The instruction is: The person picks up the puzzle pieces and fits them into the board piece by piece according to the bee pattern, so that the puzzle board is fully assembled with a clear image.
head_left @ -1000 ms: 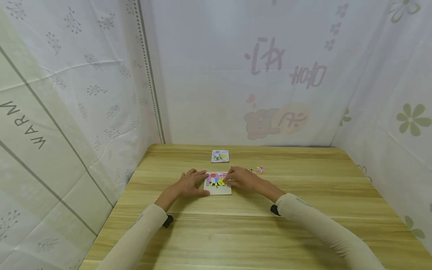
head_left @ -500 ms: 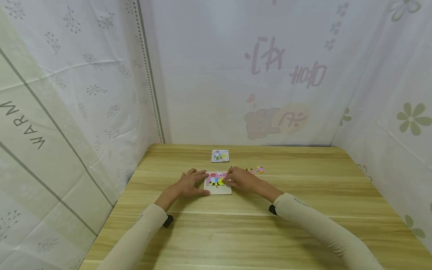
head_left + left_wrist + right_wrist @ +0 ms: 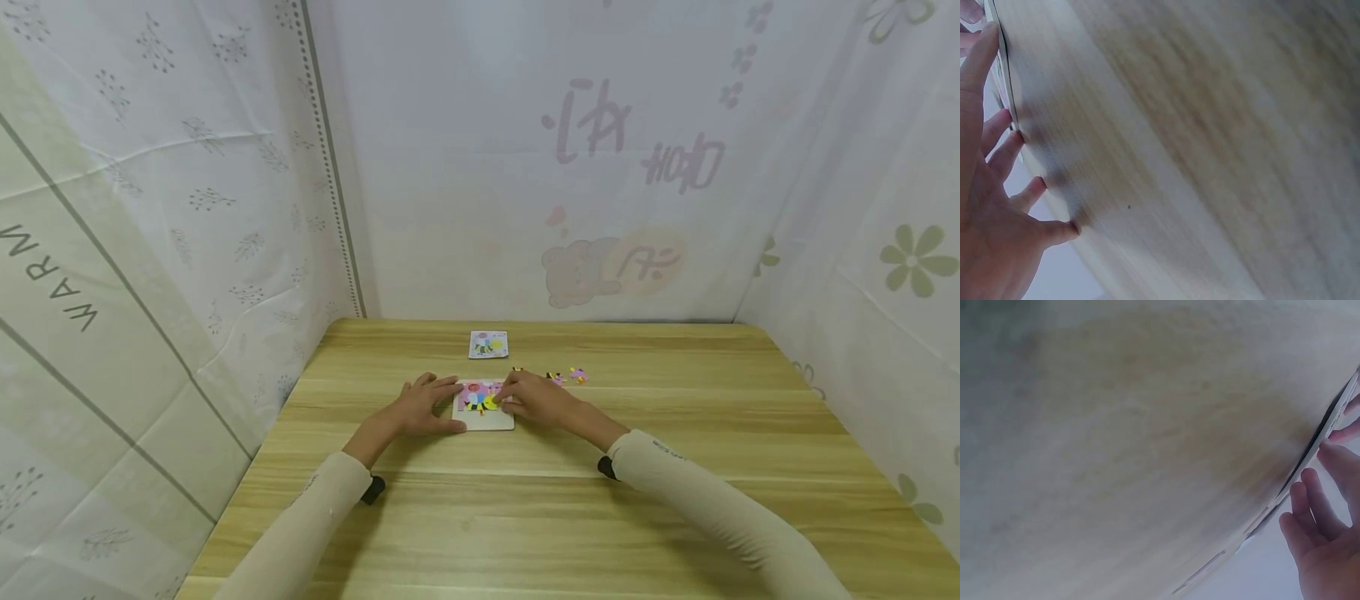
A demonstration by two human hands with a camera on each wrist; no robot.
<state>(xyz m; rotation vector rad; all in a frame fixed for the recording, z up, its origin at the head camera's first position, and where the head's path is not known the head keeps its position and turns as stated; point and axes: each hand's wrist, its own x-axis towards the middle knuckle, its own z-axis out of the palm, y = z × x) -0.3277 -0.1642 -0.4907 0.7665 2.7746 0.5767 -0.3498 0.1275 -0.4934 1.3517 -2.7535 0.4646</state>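
A white puzzle board (image 3: 483, 422) lies on the table, its upper part filled with pink, yellow and black pieces that form a bee picture (image 3: 476, 400). My left hand (image 3: 423, 408) rests at the board's left side, fingers spread, the thumb at its lower left corner. In the left wrist view, that hand's fingertips (image 3: 1036, 182) touch the tabletop and the board's edge. My right hand (image 3: 543, 397) bends over the board's right side, thumb and index finger together at a small puzzle piece beside the yellow part. The fingers mostly hide this piece.
Loose puzzle pieces (image 3: 578, 375) lie to the right, behind the right hand; another piece (image 3: 517, 369) shows just past its knuckles. A printed bee card (image 3: 488, 345) lies farther back. Patterned cloth (image 3: 465, 192) hangs behind and beside the wooden table (image 3: 480, 517).
The right hand has shifted very slightly at the board's right side, its fingers still at the same spot. The left hand stays in place. The head view has tilted a little.
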